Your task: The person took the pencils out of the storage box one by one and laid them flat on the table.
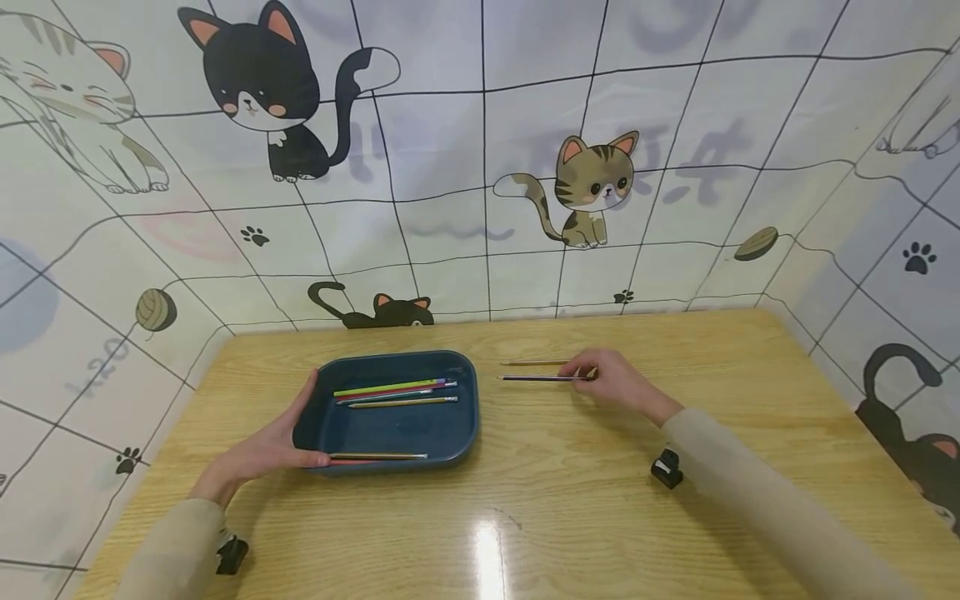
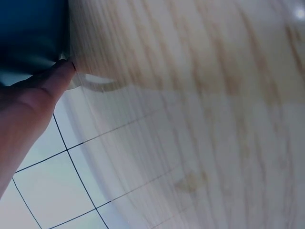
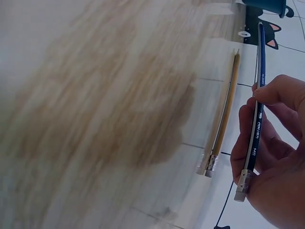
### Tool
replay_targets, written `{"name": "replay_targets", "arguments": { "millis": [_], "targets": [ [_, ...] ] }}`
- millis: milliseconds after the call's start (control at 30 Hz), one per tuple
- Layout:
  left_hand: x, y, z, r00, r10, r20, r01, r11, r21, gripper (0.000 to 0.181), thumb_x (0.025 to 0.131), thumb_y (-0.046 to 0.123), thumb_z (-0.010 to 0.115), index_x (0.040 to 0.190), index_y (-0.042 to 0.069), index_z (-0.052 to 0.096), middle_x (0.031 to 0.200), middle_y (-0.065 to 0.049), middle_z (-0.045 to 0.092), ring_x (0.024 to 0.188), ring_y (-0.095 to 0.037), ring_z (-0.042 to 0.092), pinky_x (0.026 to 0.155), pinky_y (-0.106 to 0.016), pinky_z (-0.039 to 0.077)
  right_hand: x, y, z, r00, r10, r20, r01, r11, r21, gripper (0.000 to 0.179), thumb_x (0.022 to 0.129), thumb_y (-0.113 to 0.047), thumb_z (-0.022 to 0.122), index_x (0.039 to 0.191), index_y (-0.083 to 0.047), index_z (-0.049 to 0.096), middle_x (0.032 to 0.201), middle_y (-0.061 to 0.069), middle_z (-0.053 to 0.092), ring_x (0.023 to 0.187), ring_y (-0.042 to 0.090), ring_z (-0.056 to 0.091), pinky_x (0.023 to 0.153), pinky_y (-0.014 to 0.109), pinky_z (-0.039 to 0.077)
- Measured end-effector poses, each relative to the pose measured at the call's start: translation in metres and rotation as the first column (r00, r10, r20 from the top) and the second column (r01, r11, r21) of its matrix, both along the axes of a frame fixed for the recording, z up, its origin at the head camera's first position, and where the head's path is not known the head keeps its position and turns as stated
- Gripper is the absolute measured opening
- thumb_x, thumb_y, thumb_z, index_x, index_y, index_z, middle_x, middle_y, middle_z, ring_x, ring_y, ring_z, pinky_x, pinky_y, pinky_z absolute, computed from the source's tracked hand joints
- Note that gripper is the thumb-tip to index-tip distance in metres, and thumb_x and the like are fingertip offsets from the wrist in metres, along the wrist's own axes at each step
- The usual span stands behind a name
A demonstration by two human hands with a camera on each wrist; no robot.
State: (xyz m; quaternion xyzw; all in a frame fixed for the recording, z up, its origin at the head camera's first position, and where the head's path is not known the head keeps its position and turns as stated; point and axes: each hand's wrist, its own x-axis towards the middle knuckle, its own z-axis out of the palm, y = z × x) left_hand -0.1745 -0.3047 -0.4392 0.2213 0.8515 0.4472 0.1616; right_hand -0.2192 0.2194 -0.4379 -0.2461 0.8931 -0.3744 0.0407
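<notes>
1. Right wrist view: a navy pencil [image 3: 258, 121] with white lettering is in the right hand [image 1: 611, 382], pinched between thumb and fingers, tip aimed at the tray. Can't tell if it's clear of the table.
2. A yellowish pencil [image 3: 226, 114] lies right beside it on the table, pointing roughly the same way.
3. Left of those sits a dark blue tray [image 1: 397, 437] with a bunch of pencils [image 1: 397, 392] inside, most toward the back, a couple along the near wall.
4. Left hand [image 1: 266, 442] is spread against the tray's left end, thumb at the near corner.
5. Wood-grain table [image 1: 570, 500] underneath, cat-print sheet [image 1: 450, 167] behind.
</notes>
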Motion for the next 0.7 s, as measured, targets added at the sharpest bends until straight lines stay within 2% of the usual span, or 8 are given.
{"name": "replay_targets", "arguments": {
  "millis": [100,167,233,367,500,567,700],
  "targets": [
    [0.000,0.000,0.000,1.000,0.001,0.003,-0.001,1.000,0.007,0.123,0.076,0.014,0.082,0.154,0.030,-0.012,0.158,-0.015,-0.016,0.140,-0.041,-0.009,0.110,-0.037,0.010,-0.003,-0.001,-0.004,1.000,-0.010,-0.002,0.010,1.000,0.016,0.023,0.084,0.006,0.063,0.103,-0.003,0.073,0.097,0.005,0.067,0.086,0.020,0.059,0.074,0.035,0.050],
    [0.000,0.000,0.000,1.000,0.002,0.006,-0.002,1.000,0.010,0.123,0.076,0.014,0.082,0.154,0.032,-0.012,0.158,-0.014,-0.016,0.140,-0.040,-0.009,0.109,-0.032,0.010,-0.005,-0.003,-0.005,1.000,-0.006,-0.005,0.006,1.000,0.025,0.022,0.085,0.006,0.063,0.103,-0.002,0.073,0.096,0.005,0.067,0.086,0.020,0.060,0.074,0.036,0.050],
    [0.000,0.000,0.000,1.000,0.001,0.010,-0.001,1.000,0.014,0.123,0.076,0.014,0.082,0.153,0.032,-0.012,0.158,-0.014,-0.016,0.140,-0.040,-0.009,0.110,-0.038,0.009,-0.007,-0.004,-0.006,1.000,-0.009,-0.003,0.009,0.999,0.034,0.022,0.085,0.005,0.063,0.104,-0.002,0.073,0.096,0.004,0.066,0.087,0.020,0.060,0.075,0.037,0.050],
    [0.000,0.000,0.000,1.000,0.004,0.012,-0.004,1.000,0.011,0.124,0.076,0.014,0.082,0.153,0.031,-0.012,0.158,-0.015,-0.016,0.140,-0.041,-0.009,0.105,-0.061,0.006,-0.011,-0.006,-0.009,1.000,-0.020,-0.002,0.020,0.999,0.038,0.021,0.086,0.005,0.064,0.104,-0.001,0.072,0.095,0.003,0.066,0.087,0.019,0.060,0.076,0.036,0.050],
    [0.000,0.000,0.000,1.000,0.005,0.009,-0.005,1.000,0.005,0.124,0.075,0.014,0.083,0.154,0.027,-0.012,0.158,-0.016,-0.016,0.140,-0.042,-0.008,0.104,-0.064,0.006,-0.014,-0.006,-0.010,1.000,-0.015,-0.007,0.015,0.999,0.032,0.020,0.085,0.006,0.065,0.103,0.000,0.072,0.094,0.005,0.066,0.087,0.021,0.061,0.075,0.036,0.050],
    [0.000,0.000,0.000,1.000,0.006,0.003,-0.006,1.000,-0.001,0.124,0.075,0.015,0.083,0.154,0.026,-0.012,0.158,-0.016,-0.015,0.140,-0.042,-0.008,0.107,-0.057,0.007,-0.015,-0.006,-0.011,1.000,-0.009,-0.011,0.009,1.000,0.029,0.019,0.085,0.007,0.065,0.101,0.001,0.072,0.093,0.006,0.066,0.087,0.022,0.061,0.075,0.037,0.050],
    [0.000,-0.001,0.000,1.000,0.004,-0.008,-0.004,1.000,-0.010,0.124,0.075,0.017,0.083,0.155,0.023,-0.012,0.158,-0.016,-0.015,0.140,-0.042,-0.007,0.109,-0.030,0.011,-0.016,-0.007,-0.013,1.000,-0.011,-0.013,0.012,0.999,0.039,0.017,0.085,0.007,0.066,0.100,0.002,0.072,0.093,0.007,0.066,0.088,0.024,0.062,0.077,0.039,0.051]
  ]
}}
